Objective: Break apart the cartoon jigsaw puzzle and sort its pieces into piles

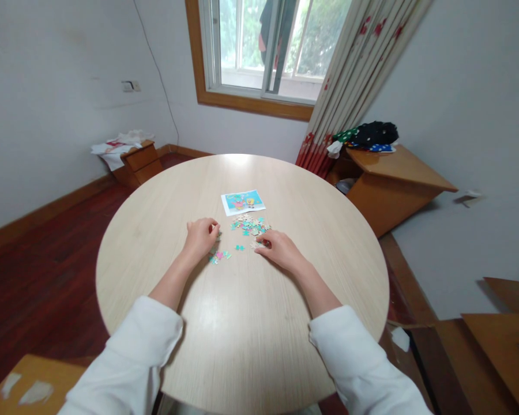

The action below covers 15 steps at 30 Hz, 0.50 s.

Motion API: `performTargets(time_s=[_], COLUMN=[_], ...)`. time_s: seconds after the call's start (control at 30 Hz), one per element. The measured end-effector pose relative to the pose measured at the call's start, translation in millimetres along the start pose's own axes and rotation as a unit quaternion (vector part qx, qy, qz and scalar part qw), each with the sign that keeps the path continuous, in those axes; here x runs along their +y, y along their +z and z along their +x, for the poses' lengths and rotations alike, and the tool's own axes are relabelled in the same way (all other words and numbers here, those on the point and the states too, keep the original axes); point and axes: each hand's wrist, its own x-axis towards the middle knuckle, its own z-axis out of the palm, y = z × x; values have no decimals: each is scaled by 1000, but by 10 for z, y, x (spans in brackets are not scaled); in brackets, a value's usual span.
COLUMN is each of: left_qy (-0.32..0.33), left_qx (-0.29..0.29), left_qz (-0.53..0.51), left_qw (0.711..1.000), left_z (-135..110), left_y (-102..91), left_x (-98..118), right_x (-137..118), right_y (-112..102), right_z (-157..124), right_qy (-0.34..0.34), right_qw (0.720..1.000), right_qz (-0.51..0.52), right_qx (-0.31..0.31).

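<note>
A heap of small loose puzzle pieces [249, 224] lies in the middle of the round wooden table [155, 219]. Behind the heap lies a small picture card [243, 202] with a blue cartoon print. My left hand [201, 236] rests on the table with its fingers curled, pinching a piece at the left of the heap. A few joined pieces [219, 255] lie just under that hand. My right hand [279, 248] lies with fingers pressed together on a piece at the near right edge of the heap. Both arms wear white sleeves.
A low wooden desk [393, 173] with dark clothes on it stands at the right, by a curtain [354, 80] and window. A small wooden cabinet [140, 161] stands at the left wall. Wooden boards [501, 334] lie on the floor at the lower right.
</note>
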Motion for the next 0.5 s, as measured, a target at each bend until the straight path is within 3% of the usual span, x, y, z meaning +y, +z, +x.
performTargets(time_s=[0.5], left_qy=[-11], left_qx=[78], left_qz=[-15], left_qw=[997], left_z=[-44], left_y=[72], left_x=[-76], right_x=[17], right_y=[123], right_z=[-40], right_qy=[12], right_qw=[999], right_qz=[31], right_qx=[31])
